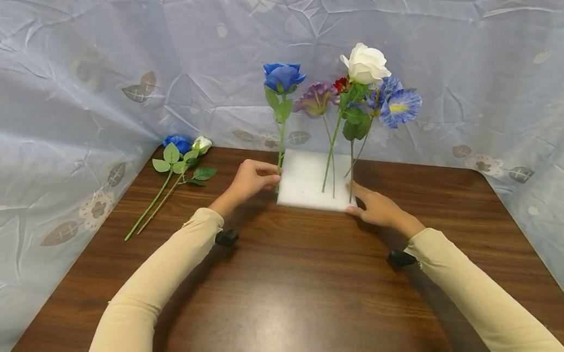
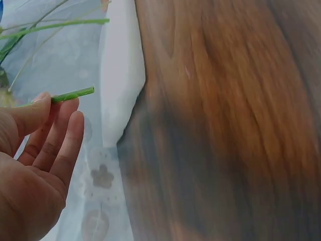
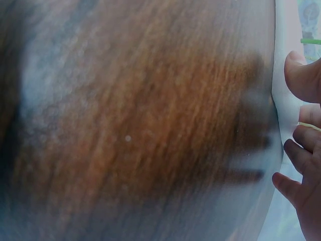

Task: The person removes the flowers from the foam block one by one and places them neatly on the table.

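Observation:
My left hand (image 1: 254,179) pinches an artificial blue rose (image 1: 283,79) low on its green stem. In the left wrist view the cut stem end (image 2: 75,95) sticks out past the thumb and fingertips, pointing toward the white foam block (image 1: 302,181). At the block's right side, my right hand (image 1: 378,206) holds its edge, thumb near the front corner and fingers farther back. Standing in the foam are a white rose (image 1: 366,64), a purple flower (image 1: 317,99), a blue iris (image 1: 399,106) and a small red flower (image 1: 341,84), partly hidden.
On the table's (image 1: 270,286) far left lie another blue rose (image 1: 178,144) and a white rose (image 1: 202,144), stems pointing toward the front. Grey patterned cloth (image 1: 204,50) hangs behind the table and along its sides. A black wrist device (image 1: 227,237) sits under each sleeve cuff.

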Demonstrator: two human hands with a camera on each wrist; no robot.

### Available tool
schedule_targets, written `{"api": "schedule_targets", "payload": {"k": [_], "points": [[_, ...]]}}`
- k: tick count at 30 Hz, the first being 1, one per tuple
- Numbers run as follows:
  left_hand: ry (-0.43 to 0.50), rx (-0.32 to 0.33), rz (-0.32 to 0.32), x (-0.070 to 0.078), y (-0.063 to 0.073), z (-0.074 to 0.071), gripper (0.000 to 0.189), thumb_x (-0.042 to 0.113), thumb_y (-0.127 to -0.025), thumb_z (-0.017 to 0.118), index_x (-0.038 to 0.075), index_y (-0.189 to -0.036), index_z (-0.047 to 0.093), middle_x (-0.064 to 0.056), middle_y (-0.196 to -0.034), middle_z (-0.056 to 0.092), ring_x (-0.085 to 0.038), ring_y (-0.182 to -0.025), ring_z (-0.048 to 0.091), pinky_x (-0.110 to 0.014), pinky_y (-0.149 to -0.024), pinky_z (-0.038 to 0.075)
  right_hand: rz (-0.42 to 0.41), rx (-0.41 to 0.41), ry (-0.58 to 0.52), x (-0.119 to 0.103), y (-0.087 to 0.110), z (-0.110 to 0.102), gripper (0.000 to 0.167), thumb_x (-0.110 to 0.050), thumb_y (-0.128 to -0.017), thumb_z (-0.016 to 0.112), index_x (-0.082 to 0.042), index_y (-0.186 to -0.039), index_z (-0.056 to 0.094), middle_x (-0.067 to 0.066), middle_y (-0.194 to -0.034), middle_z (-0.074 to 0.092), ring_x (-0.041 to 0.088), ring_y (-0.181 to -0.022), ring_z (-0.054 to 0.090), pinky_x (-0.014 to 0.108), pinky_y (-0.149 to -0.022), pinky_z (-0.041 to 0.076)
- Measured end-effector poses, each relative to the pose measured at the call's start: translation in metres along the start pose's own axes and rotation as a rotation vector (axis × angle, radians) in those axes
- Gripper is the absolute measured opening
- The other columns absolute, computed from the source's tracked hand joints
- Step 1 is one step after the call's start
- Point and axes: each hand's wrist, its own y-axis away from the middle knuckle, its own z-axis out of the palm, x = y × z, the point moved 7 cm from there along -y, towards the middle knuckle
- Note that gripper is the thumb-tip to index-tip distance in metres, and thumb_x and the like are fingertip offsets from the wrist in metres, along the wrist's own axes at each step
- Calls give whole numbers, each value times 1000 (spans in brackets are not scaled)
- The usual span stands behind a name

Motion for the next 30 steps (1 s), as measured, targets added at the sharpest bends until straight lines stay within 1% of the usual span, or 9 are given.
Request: {"api": "schedule_targets", "payload": {"k": [3, 6, 7, 8, 12, 15, 19, 23, 30], "points": [[-18, 12, 2, 1, 4, -12, 27, 5, -92, 74, -2, -118, 74, -22, -114, 74, -37, -92, 76, -44, -81, 64, 3, -1, 4, 1, 0, 0, 76, -36, -103, 60, 2, -159, 26, 26, -167, 18, 47, -149, 31, 61, -120, 31], [-26, 11, -16, 0, 8, -22, 28, 7, -93, 74, -1, -119, 74, -22, -116, 74, -32, -92, 76, -45, -83, 64, 6, -2, 7, 2, -1, 0, 76, -37, -103, 60, 2, -159, 26, 26, -167, 19, 48, -148, 31, 62, -119, 32], [-21, 10, -21, -5, 8, -26, 28, 8, -93, 75, 0, -119, 74, -21, -117, 74, -29, -92, 77, -43, -83, 64, 5, -2, 7, 2, -1, 0, 76, -37, -103, 60, 2, -159, 26, 26, -167, 19, 48, -148, 31, 62, -119, 32], [-14, 10, -33, -6, 9, -29, 28, 8, -93, 75, -1, -120, 74, -22, -118, 74, -28, -92, 77, -43, -83, 64, 5, 0, 8, 1, -1, 0, 76, -37, -103, 59, 2, -159, 26, 26, -166, 19, 48, -148, 31, 62, -119, 32], [20, -8, -78, -11, 14, -42, 30, 6, -93, 74, -4, -121, 72, -24, -122, 72, -28, -94, 76, -49, -87, 62, 4, 5, 5, 0, -1, 0, 76, -36, -103, 60, 3, -159, 26, 27, -166, 20, 48, -148, 32, 62, -119, 32], [11, -22, -93, -13, 18, -52, 29, 5, -93, 73, -5, -120, 72, -25, -124, 70, -30, -95, 76, -51, -88, 61, 2, 9, 5, -1, -1, 0, 76, -35, -103, 61, 3, -158, 27, 27, -166, 20, 47, -148, 32, 61, -119, 33], [-39, -37, -106, -15, 24, -67, 28, 7, -93, 74, -3, -120, 73, -26, -126, 69, -32, -98, 76, -51, -89, 61, -6, 15, 6, -2, -1, -1, 75, -35, -103, 61, 4, -158, 28, 28, -165, 21, 48, -147, 33, 61, -119, 33], [-96, -46, -145, -19, 31, -85, 29, 11, -94, 74, -1, -121, 73, -22, -127, 70, -31, -99, 75, -49, -89, 61, -7, 18, 8, -2, -1, -1, 74, -35, -103, 60, 4, -158, 29, 28, -165, 22, 48, -148, 33, 61, -119, 33], [-171, -19, -207, -23, 50, -119, 31, 13, -96, 73, -1, -123, 72, -21, -127, 70, -26, -96, 76, -44, -87, 63, -5, 18, 8, -1, -2, 0, 74, -35, -103, 61, 3, -158, 29, 28, -165, 23, 47, -148, 33, 61, -119, 32]]}}
